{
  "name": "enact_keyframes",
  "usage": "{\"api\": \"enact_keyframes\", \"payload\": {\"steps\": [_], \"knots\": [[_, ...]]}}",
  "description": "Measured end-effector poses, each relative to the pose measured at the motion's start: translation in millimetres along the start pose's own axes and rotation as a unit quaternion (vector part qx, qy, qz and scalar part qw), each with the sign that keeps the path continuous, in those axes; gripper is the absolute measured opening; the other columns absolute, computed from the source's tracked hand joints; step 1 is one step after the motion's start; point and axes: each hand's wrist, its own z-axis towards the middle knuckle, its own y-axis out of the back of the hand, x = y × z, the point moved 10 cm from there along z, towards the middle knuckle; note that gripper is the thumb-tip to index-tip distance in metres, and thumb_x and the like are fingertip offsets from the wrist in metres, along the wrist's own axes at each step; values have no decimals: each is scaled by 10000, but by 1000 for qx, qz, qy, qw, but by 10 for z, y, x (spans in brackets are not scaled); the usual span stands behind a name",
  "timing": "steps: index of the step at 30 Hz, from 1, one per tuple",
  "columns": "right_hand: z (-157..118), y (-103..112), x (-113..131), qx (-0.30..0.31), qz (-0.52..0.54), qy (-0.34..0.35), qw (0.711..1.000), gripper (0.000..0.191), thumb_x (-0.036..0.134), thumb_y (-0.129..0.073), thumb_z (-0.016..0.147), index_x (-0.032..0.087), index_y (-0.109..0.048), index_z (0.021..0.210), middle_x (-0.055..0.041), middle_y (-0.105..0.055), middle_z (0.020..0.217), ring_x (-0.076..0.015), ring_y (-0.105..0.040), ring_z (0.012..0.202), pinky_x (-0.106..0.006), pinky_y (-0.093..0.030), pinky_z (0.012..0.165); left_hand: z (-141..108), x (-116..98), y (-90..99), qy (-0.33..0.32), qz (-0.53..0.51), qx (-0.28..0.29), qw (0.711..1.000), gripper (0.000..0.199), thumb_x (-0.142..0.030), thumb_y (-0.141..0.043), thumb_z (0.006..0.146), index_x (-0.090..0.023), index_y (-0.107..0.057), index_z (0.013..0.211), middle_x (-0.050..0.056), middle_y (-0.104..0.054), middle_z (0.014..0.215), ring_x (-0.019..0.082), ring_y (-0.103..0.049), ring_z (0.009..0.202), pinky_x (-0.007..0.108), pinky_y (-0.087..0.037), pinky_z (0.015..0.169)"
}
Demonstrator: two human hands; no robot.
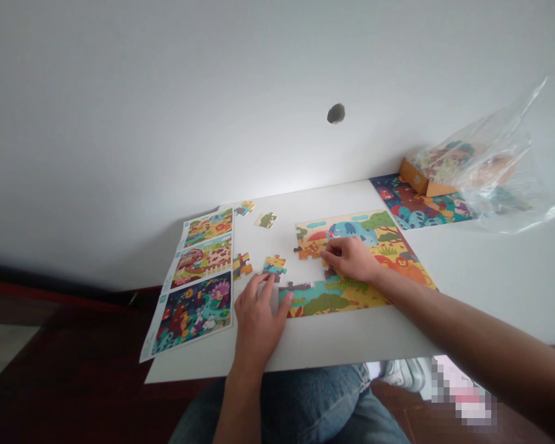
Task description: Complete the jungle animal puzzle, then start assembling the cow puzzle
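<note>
Head view: right hand (349, 256) fingers bunched at the puzzle's (383, 246) gap, grip unclear, left hand (260, 314) fingers spread by a loose piece (275, 266); a sideways push could spring the joints.

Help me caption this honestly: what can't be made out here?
All in the head view:
Whether the right hand holds anything: the hand itself covers its grip.
The full print on the orange box: the shiny plastic bag veils it.
Marginal lettering on the picture sheet: too small and blurred.
The lower-right object: pixelated over.
</note>
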Motion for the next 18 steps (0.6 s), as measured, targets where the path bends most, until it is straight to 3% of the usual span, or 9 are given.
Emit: {"api": "enact_keyframes", "payload": {"steps": [8, 15, 18], "knots": [[-2, 7, -3, -4, -6, 3, 1000, 308, 358, -559, 856, 191, -541, 598, 18, -593, 584, -105, -473, 547, -248, -306, 566, -9, 77, 55, 25, 23, -28, 999, 385, -407, -570, 902, -161, -705, 1166, 129, -591, 1089, 290, -582, 1052, 451, -485, 967], [-7, -3, 13, 6, 1, -1, 1000, 302, 353, -558, 861, 190, -579, 607, 7, -614, 597, -110, -493, 551, -249, -314, 567, -5, 188, 160, 54, 54, -70, 995, 435, -448, -572, 893, -188, -671, 1228, 142, -528, 1373, 365, -426, 1282, 546, -330, 1107], [-8, 0, 15, 4, 0, 1, 1000, 308, 356, -562, 860, 188, -575, 603, 3, -614, 596, -111, -493, 549, -249, -311, 563, -6, 285, 116, 90, 83, -43, 992, 497, -468, -559, 897, -181, -625, 1296, 134, -521, 1432, 413, -340, 1336, 601, -316, 1082]]}}
